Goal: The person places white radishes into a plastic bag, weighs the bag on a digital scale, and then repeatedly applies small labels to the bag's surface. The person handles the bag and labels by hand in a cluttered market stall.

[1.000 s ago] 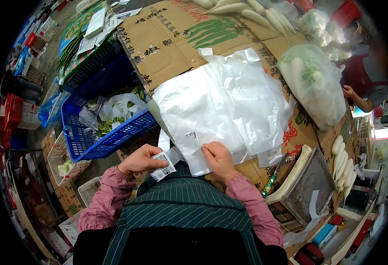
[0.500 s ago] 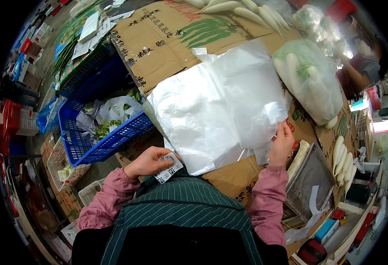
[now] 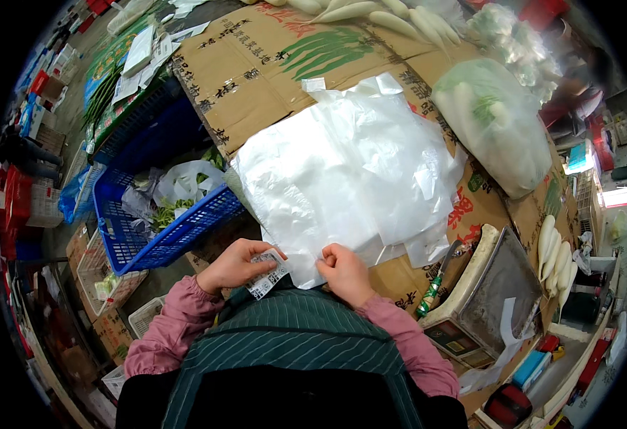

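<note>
White plastic bags lie flat in a stack on cardboard in front of me. My left hand pinches a small printed label between thumb and fingers, beside the near left corner of the bags. At their near edge, my right hand is closed, with thumb and fingertips pinching the plastic; how many layers it holds I cannot tell. A tied-looking clear bag of white radishes rests just right of the stack.
To the left stands a blue basket with leafy greens and crumpled bags. Flattened cardboard covers the work surface. A green-handled tool lies by a worn box. Loose radishes are at right; another person is beyond, blurred.
My right hand has come from the stack's right side to its near edge, close to my left hand. The raised top bag now lies spread out. My left hand keeps the label.
</note>
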Demonstrator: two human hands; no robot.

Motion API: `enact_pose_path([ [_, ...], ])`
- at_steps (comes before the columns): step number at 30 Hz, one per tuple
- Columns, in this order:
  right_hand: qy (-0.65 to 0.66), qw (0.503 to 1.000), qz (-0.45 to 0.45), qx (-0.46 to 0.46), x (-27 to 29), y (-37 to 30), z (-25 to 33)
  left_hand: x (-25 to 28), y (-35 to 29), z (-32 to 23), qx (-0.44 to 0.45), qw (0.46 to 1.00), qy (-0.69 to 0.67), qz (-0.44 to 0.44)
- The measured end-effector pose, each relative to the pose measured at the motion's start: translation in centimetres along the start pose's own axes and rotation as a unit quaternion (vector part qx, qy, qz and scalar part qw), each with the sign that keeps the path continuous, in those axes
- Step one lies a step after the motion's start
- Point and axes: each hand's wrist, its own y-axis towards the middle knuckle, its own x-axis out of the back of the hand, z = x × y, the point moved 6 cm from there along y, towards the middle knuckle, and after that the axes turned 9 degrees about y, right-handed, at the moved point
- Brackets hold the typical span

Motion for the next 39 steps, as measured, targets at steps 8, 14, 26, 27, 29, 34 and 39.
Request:
enact_pose_path([
  [8,0.002,0.955,0.011,0.297,-0.1,-3.0,7.9,1.0,-2.1,-0.6,-0.061,0.985,-0.149,0.056],
  [14,0.067,0.945,0.175,0.269,-3.5,-1.4,6.7,1.7,-1.5,2.6,0.102,0.973,-0.208,-0.018],
  [26,-0.200,0.933,-0.173,0.244,4.2,3.5,1.5,2.8,-2.5,5.2,0.121,0.985,-0.102,-0.070],
  [27,-0.198,0.936,-0.173,0.232,4.6,3.6,1.5,3.1,-3.0,3.7,0.099,0.988,-0.091,-0.075],
  [29,-0.200,0.939,-0.174,0.221,5.0,3.7,1.4,3.4,-3.9,0.9,0.054,0.992,-0.071,-0.086],
  [34,-0.213,0.919,-0.206,0.261,5.1,3.5,1.5,1.9,-3.1,-3.5,-0.029,0.998,-0.018,-0.061],
  [39,-0.213,0.917,-0.205,0.267,5.1,3.4,1.4,0.6,1.3,0.0,0.008,0.984,0.136,-0.119],
])
